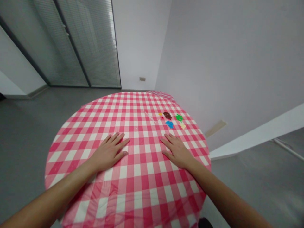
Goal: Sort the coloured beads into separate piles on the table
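Observation:
My left hand (108,153) lies flat on the checked tablecloth (142,167), palm down with its fingers spread, holding nothing. On the right side, my right hand (177,150) rests the same way, fingers apart and bare. Just beyond it are small piles of tiny pieces: blue pieces (169,124), dark brown pieces (167,115), green pieces (179,117) and cream pieces (182,125). Smaller clusters of yellow pieces (160,114) and red pieces (162,117) sit left of the brown ones. What kind of pieces they are is too small to tell.
A thin clear or white strip (149,116) lies left of the piles. The round table stands close to a white wall (213,63) on the right. Behind it are a glass partition with blinds (95,41) and a wall socket (142,79). Grey floor (26,133) stretches to the left.

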Available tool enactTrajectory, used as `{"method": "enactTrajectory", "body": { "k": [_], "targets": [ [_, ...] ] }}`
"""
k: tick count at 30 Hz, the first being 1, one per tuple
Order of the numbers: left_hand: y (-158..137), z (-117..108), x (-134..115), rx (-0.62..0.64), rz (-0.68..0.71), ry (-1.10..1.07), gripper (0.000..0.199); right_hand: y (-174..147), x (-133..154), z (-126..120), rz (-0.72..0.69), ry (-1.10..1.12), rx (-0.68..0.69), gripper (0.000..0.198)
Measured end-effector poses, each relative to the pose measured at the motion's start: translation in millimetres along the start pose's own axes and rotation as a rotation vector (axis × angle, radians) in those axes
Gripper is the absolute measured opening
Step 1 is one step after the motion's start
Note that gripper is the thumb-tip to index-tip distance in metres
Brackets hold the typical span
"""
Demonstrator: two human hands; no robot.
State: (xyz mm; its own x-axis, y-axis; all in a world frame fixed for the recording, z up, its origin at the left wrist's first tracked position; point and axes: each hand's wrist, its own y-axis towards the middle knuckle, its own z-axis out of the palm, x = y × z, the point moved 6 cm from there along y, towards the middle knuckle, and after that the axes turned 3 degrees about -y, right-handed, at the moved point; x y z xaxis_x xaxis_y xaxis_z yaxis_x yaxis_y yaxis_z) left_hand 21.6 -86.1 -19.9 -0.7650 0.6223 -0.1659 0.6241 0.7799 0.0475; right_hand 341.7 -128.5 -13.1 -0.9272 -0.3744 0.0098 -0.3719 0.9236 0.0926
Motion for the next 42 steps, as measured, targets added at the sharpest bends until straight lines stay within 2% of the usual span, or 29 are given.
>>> {"method": "enactTrajectory", "body": {
  "k": [5,22,42],
  "targets": [
    [0.0,0.3,0.9,-0.019,0.002,-0.019,0.063,-0.1,1.9,-1.3,-0.029,-0.013,-0.038,0.058],
    [0.5,-3.9,-0.5,0.021,-0.02,-0.013,0.062,0.0,1.4,-0.1,-0.015,-0.004,-0.012,0.058],
    [-1.0,-4.4,-0.9,-0.028,-0.002,-0.032,0.059,-0.5,1.8,-0.2,-0.034,-0.016,-0.021,0.057]
  ]
}}
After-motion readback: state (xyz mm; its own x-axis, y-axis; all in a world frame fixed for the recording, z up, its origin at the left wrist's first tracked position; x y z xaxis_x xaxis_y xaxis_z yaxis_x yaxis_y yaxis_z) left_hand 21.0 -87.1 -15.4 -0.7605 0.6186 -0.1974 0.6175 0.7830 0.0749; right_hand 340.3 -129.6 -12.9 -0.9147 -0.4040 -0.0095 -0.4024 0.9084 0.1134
